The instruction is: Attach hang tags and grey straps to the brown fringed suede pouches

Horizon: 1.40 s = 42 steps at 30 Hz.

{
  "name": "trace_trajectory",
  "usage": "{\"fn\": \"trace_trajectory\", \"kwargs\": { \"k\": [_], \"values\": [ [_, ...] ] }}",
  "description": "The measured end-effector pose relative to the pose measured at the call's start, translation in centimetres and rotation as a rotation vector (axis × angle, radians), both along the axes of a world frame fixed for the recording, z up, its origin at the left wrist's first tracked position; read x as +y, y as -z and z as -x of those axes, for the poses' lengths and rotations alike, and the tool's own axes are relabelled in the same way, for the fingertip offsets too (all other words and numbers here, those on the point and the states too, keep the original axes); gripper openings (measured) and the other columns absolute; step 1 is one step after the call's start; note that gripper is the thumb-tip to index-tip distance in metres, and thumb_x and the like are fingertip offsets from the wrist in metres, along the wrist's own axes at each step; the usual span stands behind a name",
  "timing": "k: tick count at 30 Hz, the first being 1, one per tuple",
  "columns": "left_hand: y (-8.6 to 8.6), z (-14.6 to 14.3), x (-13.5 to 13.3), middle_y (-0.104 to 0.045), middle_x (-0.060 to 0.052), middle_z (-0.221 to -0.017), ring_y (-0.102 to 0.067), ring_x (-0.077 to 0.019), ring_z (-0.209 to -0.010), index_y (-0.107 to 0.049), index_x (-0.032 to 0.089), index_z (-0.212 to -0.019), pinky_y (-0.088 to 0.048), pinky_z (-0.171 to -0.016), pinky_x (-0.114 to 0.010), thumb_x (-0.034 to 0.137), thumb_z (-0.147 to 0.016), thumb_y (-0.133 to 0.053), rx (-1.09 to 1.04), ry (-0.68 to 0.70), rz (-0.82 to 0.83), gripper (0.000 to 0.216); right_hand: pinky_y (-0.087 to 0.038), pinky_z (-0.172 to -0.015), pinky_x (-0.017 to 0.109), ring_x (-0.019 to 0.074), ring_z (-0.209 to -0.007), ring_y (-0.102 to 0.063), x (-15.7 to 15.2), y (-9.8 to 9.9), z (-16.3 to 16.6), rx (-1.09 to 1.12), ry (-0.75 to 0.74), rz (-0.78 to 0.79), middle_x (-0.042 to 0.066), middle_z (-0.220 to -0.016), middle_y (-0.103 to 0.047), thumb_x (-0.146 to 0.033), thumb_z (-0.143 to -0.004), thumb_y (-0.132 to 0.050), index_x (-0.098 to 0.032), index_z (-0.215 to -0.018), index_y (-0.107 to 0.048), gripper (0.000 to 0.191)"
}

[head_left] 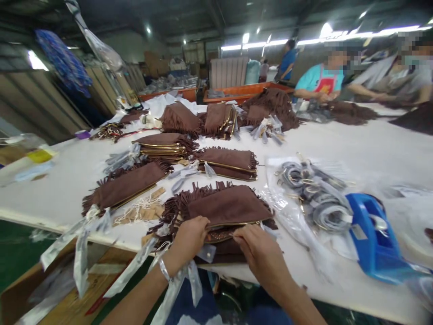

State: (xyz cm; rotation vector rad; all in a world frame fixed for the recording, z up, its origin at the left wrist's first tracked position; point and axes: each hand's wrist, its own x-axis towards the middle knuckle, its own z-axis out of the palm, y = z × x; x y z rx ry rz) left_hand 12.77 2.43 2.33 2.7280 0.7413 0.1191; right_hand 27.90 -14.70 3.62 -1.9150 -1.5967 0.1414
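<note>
A brown fringed zip pouch point(230, 205) lies at the table's near edge on top of other brown pouches. Its gold zip edge faces me and gapes, with a patterned lining showing inside. My left hand point(189, 237) is closed on the left part of that opening. Fingers of my right hand point(259, 248) pinch the opening's right part. A small clear packet point(206, 253) hangs beside my left fingers. White wrapped strips point(192, 282) dangle over the table edge below. Tan cardboard tags with white strings point(144, 210) lie to the left.
More pouch stacks point(228, 162) stand behind on the white table point(338, 140). Coiled grey straps with metal clips point(314, 198) and a blue tape dispenser point(372, 239) are at right. An open cardboard box point(111, 275) sits below left. Co-workers point(321, 83) work across the table.
</note>
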Motion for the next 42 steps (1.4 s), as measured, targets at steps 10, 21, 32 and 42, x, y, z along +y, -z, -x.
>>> {"fn": "trace_trajectory", "kwargs": {
  "k": [10,21,32,42],
  "values": [
    [0.3,-1.0,3.9,-0.069,0.000,-0.094,-0.064,-0.0197,-0.092,-0.056,0.026,-0.108,-0.042,-0.079,-0.027,0.015,-0.085,-0.053,-0.183,-0.018,0.384,0.025,-0.039,-0.075,0.026,0.0164,-0.083,-0.056,8.0,3.8,-1.6,0.021,0.028,0.023,0.002,-0.088,-0.061,-0.016,-0.096,-0.051,-0.020,-0.088,-0.060,0.012],
    [1.8,-1.2,5.0,-0.059,0.002,-0.089,-0.056,-0.0156,-0.086,-0.053,0.021,-0.092,-0.042,-0.078,-0.026,0.005,-0.072,-0.049,-0.436,0.009,0.792,0.026,-0.034,-0.075,0.034,0.0210,-0.084,-0.049,7.9,2.4,0.0,-0.349,-0.030,0.114,0.003,-0.089,-0.059,-0.019,-0.090,-0.062,-0.022,-0.087,-0.062,0.004],
    [1.8,-1.2,4.8,-0.059,-0.005,-0.110,-0.056,-0.0185,-0.106,-0.058,0.019,-0.072,-0.040,-0.094,-0.030,0.007,-0.079,-0.051,-0.558,0.089,0.750,0.015,-0.033,-0.071,0.036,0.0235,-0.081,-0.051,9.0,2.5,1.0,-0.483,-0.071,0.159,0.004,-0.083,-0.062,-0.017,-0.088,-0.064,-0.020,-0.085,-0.063,0.005],
    [1.3,-0.2,5.4,-0.062,-0.001,-0.102,-0.057,-0.0176,-0.097,-0.066,0.021,-0.096,-0.042,-0.090,-0.028,0.001,-0.066,-0.054,-0.347,0.169,0.656,0.037,-0.038,-0.076,0.028,0.0185,-0.087,-0.057,8.7,3.0,1.1,-0.068,-0.059,0.227,0.002,-0.089,-0.065,-0.006,-0.090,-0.052,-0.019,-0.090,-0.061,0.015]
  ]
}}
